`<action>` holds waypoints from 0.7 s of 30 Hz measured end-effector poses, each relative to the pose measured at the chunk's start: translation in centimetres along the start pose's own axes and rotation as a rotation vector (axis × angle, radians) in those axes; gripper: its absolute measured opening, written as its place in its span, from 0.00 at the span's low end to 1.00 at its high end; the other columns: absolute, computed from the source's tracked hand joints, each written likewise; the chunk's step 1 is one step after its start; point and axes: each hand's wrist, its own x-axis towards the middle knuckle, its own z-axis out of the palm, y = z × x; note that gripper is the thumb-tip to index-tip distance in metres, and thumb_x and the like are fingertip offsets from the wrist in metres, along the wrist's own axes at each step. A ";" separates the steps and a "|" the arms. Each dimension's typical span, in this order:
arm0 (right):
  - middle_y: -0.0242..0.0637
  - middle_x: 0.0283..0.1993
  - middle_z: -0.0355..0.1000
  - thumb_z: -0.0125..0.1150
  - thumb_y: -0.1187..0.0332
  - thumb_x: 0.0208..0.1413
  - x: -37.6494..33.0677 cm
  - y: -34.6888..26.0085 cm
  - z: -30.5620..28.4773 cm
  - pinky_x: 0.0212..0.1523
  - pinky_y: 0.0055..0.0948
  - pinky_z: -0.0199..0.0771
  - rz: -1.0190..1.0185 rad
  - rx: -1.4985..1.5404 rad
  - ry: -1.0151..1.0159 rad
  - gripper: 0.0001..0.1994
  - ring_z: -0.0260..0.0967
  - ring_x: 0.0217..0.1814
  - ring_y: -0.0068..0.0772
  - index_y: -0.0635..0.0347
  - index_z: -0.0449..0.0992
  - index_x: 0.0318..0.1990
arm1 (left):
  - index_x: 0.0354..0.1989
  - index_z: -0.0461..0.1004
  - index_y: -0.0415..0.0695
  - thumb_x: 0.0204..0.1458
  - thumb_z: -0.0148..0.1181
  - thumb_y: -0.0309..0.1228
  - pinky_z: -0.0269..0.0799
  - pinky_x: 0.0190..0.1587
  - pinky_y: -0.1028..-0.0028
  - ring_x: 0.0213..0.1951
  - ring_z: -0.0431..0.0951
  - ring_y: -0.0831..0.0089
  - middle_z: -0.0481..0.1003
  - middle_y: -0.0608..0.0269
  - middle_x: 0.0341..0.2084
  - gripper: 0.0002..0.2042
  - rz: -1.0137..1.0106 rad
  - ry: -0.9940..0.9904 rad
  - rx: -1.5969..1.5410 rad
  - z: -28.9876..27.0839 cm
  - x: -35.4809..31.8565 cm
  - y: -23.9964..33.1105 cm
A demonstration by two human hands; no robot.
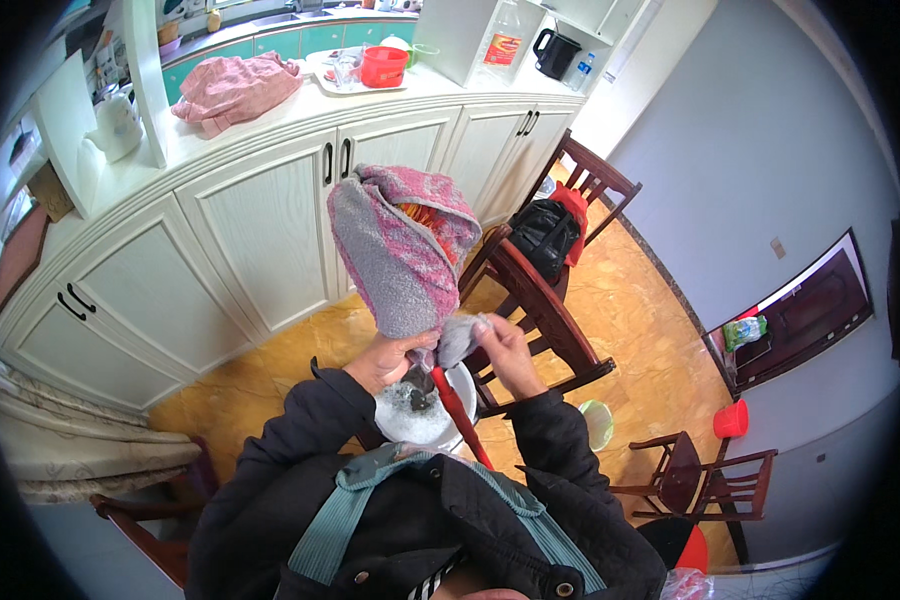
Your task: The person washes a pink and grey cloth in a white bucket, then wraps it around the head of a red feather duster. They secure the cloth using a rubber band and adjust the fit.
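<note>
A pink and grey towel [395,265] is wrapped around a head of orange and yellow bristles [425,218], part of which shows through a gap at the top. From below the towel a red handle [457,408] runs down toward my body; it looks like a broom. My left hand [382,362] is closed around the gathered lower end of the towel, close to the handle. With my right hand [510,358] I pinch a loose grey end of the same towel. Beneath both hands stands a white bucket [448,430] of sudsy water.
A dark wooden chair [540,310] stands close to my right hand; another beyond it carries a black bag [545,240]. White cabinets [255,225] curve ahead, with a pink cloth [238,90] and red container [383,66] on top. A small basket [597,425] sits on the floor.
</note>
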 end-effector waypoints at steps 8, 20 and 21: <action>0.40 0.36 0.73 0.52 0.68 0.65 2.4 -4.9 -0.9 0.43 0.28 0.69 -0.311 -0.397 0.116 0.10 0.70 0.39 0.30 0.67 0.76 0.41 | 0.45 0.75 0.35 0.50 0.66 0.18 0.75 0.49 0.64 0.42 0.79 0.62 0.78 0.55 0.39 0.14 -0.043 -0.013 -0.006 -0.6 -0.2 0.8; 0.33 0.32 0.71 0.63 0.63 0.60 4.2 -9.9 -1.5 0.34 0.25 0.68 -0.120 -0.474 -0.062 0.17 0.65 0.33 0.22 0.68 0.73 0.49 | 0.49 0.72 0.37 0.50 0.65 0.17 0.75 0.45 0.65 0.43 0.78 0.64 0.76 0.58 0.41 0.17 0.030 -0.011 0.004 0.2 -0.8 1.2; 0.30 0.30 0.69 0.61 0.62 0.62 4.2 -11.2 -1.3 0.30 0.23 0.68 0.033 -0.407 -0.054 0.16 0.65 0.30 0.19 0.66 0.73 0.48 | 0.48 0.72 0.38 0.50 0.65 0.17 0.75 0.44 0.65 0.42 0.78 0.64 0.77 0.58 0.40 0.17 0.028 -0.020 0.007 0.1 -1.0 1.1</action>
